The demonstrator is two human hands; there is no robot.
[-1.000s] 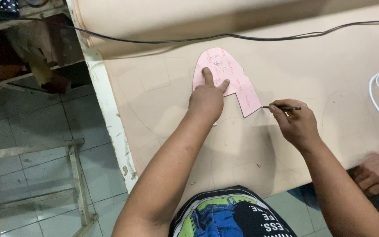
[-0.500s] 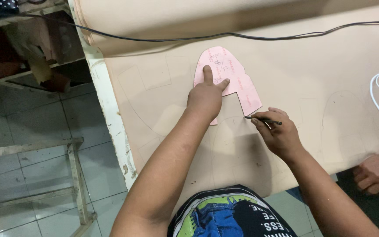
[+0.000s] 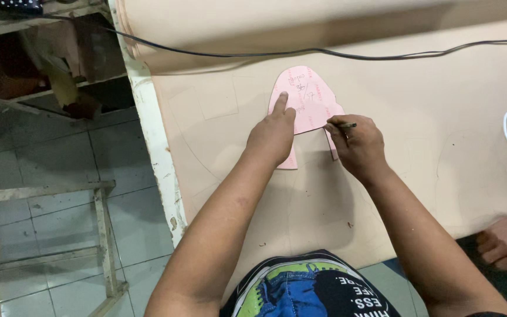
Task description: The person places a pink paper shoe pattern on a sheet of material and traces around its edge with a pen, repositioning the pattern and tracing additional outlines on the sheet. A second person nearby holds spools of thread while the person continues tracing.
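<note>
my left hand (image 3: 274, 136) lies flat on the pink paper pattern (image 3: 307, 100), index finger stretched up along its left side, pinning it to the tan sheet (image 3: 418, 152) on the table. the pattern's long axis runs away from me, rounded end farthest, two legs toward my wrists. my right hand (image 3: 359, 144) is closed around a thin pen (image 3: 342, 125), its tip pointing left and meeting the pattern's right edge, just beside the notch between the legs. the right hand is nearer that edge; the left covers the left leg. a black cable (image 3: 324, 53) lies well beyond.
</note>
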